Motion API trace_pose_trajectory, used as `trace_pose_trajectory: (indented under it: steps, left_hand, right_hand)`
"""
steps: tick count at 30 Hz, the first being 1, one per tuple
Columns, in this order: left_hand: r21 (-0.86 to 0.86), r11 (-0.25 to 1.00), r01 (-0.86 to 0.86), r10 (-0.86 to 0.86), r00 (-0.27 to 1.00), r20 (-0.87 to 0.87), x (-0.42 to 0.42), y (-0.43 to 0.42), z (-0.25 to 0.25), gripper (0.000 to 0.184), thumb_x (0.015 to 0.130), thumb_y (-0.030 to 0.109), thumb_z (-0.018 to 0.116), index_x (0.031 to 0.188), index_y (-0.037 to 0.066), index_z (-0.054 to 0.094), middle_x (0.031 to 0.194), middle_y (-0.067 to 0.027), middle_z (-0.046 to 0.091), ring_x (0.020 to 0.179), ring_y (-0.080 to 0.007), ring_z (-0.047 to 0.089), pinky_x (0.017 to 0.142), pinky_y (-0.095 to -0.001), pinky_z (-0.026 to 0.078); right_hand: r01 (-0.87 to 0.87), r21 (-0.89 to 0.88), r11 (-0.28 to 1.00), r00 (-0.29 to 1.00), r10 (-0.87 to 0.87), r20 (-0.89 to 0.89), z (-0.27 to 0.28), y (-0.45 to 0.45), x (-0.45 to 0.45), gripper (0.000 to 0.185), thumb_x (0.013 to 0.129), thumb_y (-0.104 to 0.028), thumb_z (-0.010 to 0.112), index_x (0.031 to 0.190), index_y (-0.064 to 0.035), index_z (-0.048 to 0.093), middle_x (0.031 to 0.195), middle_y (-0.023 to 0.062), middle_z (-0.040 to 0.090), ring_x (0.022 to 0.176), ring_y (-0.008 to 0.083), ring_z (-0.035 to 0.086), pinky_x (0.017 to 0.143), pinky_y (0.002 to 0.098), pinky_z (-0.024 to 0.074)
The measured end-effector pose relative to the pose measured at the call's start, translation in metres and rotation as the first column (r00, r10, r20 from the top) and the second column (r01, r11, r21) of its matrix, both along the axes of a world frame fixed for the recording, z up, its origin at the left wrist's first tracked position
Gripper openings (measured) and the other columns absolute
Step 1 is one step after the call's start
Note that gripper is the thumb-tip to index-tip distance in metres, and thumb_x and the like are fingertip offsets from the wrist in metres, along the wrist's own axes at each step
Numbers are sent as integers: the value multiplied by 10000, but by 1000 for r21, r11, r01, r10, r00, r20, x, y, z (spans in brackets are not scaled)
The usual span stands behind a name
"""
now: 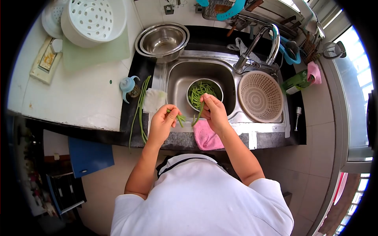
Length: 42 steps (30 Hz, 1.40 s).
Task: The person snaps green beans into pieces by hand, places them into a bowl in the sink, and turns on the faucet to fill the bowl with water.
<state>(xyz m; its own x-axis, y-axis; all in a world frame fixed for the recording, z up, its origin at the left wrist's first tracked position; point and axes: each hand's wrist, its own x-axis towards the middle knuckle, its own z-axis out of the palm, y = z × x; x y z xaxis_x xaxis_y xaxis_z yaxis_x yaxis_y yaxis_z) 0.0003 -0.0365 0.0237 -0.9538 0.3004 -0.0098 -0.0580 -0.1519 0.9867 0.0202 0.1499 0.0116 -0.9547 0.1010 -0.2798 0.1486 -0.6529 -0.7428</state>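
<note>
My left hand (165, 120) is closed round a few short green bean pieces (180, 118) in front of the sink. In my right hand (212, 111), the fingers pinch a longer green bean (199, 115) that hangs down near the bowl's front rim. Just beyond my right hand, a metal bowl (221, 98) inside the sink (179, 74) holds many cut green bean pieces (201, 91). Several long uncut beans (141, 112) lie across the dark counter edge to the left, beside a white cloth (154, 100).
Nested steel bowls (163, 40) stand behind the sink at left. A beige colander (260, 96) sits right of the basin, below the faucet (271, 43). A pink cloth (207, 135) hangs over the front edge. A blue-lidded bottle (128, 85) stands left.
</note>
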Motion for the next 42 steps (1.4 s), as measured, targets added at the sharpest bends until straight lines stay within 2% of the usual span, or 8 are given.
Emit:
trace_pose_trajectory:
  steps: [8, 12, 16, 19, 22, 28, 35, 42]
  left_hand:
    - [-205, 874, 441, -392, 888, 240, -2, 19, -1, 204, 877, 168, 560, 982, -7, 575, 719, 31, 517, 558, -42, 408, 509, -176, 345]
    - [160, 952, 261, -303, 875, 377, -7, 19, -16, 159, 883, 166, 544, 951, 26, 579, 748, 23, 532, 553, -38, 408, 485, -174, 320]
    - [494, 869, 14, -283, 833, 475, -24, 6, -25, 137, 897, 180, 510, 906, 57, 570, 805, 4, 545, 555, -36, 410, 479, -170, 305]
    - [393, 918, 57, -247, 857, 452, -29, -4, -25, 149, 899, 192, 507, 907, 56, 567, 828, 1, 548, 578, -30, 416, 499, -167, 317]
    - [314, 946, 84, -224, 868, 442, -29, -5, -14, 151, 890, 193, 525, 921, 51, 568, 823, 3, 549, 596, -30, 427, 516, -168, 337]
    - [210, 971, 113, -187, 907, 377, -28, 2, -14, 172, 885, 182, 546, 933, 21, 581, 790, 6, 547, 595, -43, 446, 544, -175, 370]
    - [8, 992, -127, 127, 990, -54, -3, 24, -23, 175, 865, 165, 587, 950, 13, 603, 737, 4, 558, 585, -53, 469, 544, -187, 401]
    - [178, 980, 88, -167, 847, 504, -73, 64, -55, 268, 872, 194, 563, 1061, 5, 561, 932, -37, 564, 660, -86, 524, 573, -202, 428]
  right_hand:
    - [-19, 330, 944, 998, 38, -52, 10, -16, -2, 237, 911, -255, 512, 829, -37, 552, 559, -59, 369, 491, 26, 300, 435, 189, 229]
    - [89, 372, 924, 984, -24, -174, 11, -18, 7, 205, 920, -226, 491, 839, -50, 555, 632, -22, 432, 554, 48, 368, 489, 196, 300]
    - [482, 716, 505, 743, 197, -639, 13, -23, 25, 207, 943, -180, 422, 829, -32, 511, 704, -13, 472, 574, 68, 378, 519, 208, 327]
    - [128, 424, 897, 962, -8, -274, 18, -8, 24, 189, 933, -176, 433, 818, -34, 478, 678, -14, 458, 569, 56, 359, 517, 203, 319]
    - [-249, 405, 880, 952, 298, -62, 8, -7, 19, 215, 930, -208, 455, 849, -17, 514, 668, -15, 461, 579, 57, 377, 528, 206, 337]
    - [-232, 712, 662, 862, 480, -165, -10, -25, 23, 246, 889, -235, 553, 806, -18, 633, 608, -24, 484, 598, 58, 396, 530, 222, 348]
    - [199, -52, 979, 967, -187, 172, -45, 18, -14, 205, 923, -241, 470, 813, -77, 526, 555, -57, 304, 436, 55, 248, 398, 211, 206]
    - [209, 159, 965, 949, -240, 204, -100, 74, -72, 218, 909, -263, 434, 838, -71, 506, 700, 19, 480, 534, 131, 436, 466, 253, 355]
